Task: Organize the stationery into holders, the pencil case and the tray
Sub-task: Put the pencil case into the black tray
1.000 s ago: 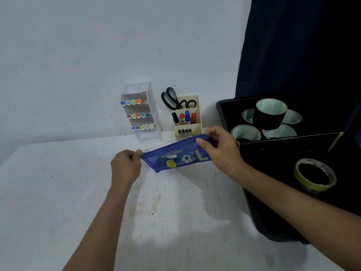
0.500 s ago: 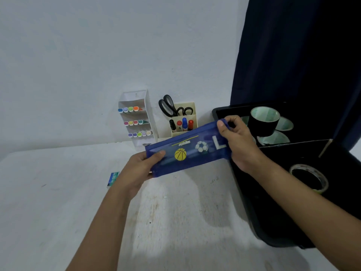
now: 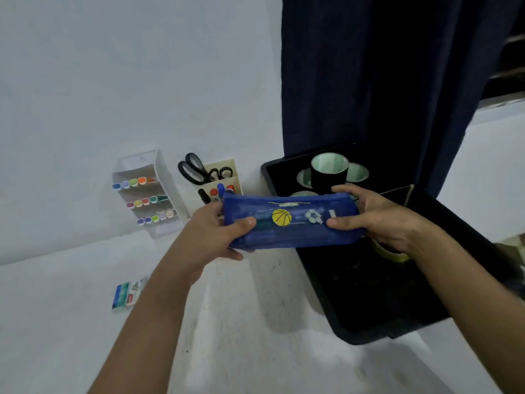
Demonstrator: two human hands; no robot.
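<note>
A blue mesh pencil case (image 3: 287, 233) with a basketball and a football printed on it hangs level in the air above the table's back edge. My left hand (image 3: 211, 233) grips its left end, thumb on the front. My right hand (image 3: 377, 217) holds the right end over the black tray (image 3: 369, 294). In the tray stand a black tape roll (image 3: 329, 173) on pale rolls, and a yellow-green tape roll (image 3: 390, 253) partly hidden under my right wrist. A clear tiered holder (image 3: 147, 194) carries rows of coloured markers. A beige holder (image 3: 220, 177) keeps scissors and markers.
A small blue and white box (image 3: 126, 292) lies on the white table (image 3: 85, 322) left of my left forearm. A dark blue curtain (image 3: 383, 81) hangs behind the tray. The white wall is close behind the holders.
Both hands lifted the pencil case off the table and carried it up and to the right, over the tray's edge. My left hand went from pinching the zip end to gripping the case's left end.
</note>
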